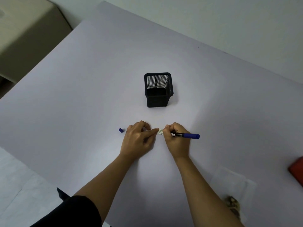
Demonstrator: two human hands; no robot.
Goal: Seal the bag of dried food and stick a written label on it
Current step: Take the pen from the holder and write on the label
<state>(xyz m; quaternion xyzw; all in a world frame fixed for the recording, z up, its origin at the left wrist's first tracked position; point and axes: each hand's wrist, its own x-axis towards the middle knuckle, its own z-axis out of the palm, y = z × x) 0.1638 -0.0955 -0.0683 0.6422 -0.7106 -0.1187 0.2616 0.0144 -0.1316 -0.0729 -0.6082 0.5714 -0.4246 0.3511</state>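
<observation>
View from above of a pale lilac bench (82,95) with a person's two bare forearms reaching forward across it. Between the hands lies a small white label (160,131) with printed lines. It lies flat on the bench, its long axis running left to right and dipping a little toward the right; its right part is hidden under the right hand.

The left hand (139,136) rests on the bench with its fingers loosely curled and holding nothing. One straight digit, probably the thumb, reaches to the right and presses down the label's left end.

The right hand (176,138) is closed in a writing grip round a blue marker (186,135). The marker's long axis also runs left to right. Its blue rear end points right, clear of the hand, and its tip is hidden under the fingers at the label.

The marker's blue cap (121,130) lies alone on the bench just left of the left hand.

Farther back, an upright square black mesh pen holder (158,90) stands well apart from the hands.

At lower right a clear plastic bag (237,185) lies flat on the bench, with brownish dried food (232,203) showing beside the right forearm, which partly hides it. A red object (296,171) is cut off by the right edge. A black sleeve (78,212) covers the left upper arm.
</observation>
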